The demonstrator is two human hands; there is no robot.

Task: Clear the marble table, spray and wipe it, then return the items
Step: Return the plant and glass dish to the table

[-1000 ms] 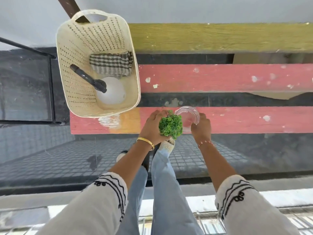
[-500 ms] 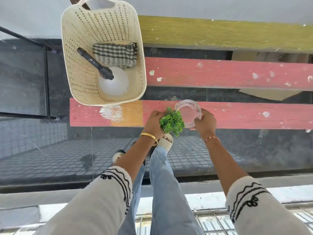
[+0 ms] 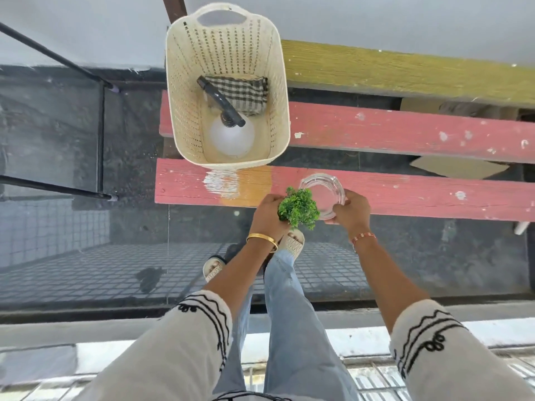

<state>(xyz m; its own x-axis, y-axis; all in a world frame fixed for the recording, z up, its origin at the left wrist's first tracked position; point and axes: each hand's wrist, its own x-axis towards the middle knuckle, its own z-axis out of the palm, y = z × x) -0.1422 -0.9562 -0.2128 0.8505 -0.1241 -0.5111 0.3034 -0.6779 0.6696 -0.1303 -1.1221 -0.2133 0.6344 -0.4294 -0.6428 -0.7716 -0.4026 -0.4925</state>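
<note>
No readable writing or brand on anything here. The slatted surface (image 3: 405, 192) carries a cream basket (image 3: 185, 96) with a spray bottle (image 3: 231, 136) and checked cloth (image 3: 246, 91) inside. Over the near red slat, the right hand (image 3: 351, 211) has its grip curled round a clear glass dish (image 3: 327, 192); the left hand (image 3: 267, 217) pinches a small green plant (image 3: 298, 209), touching the dish's near edge.
</note>
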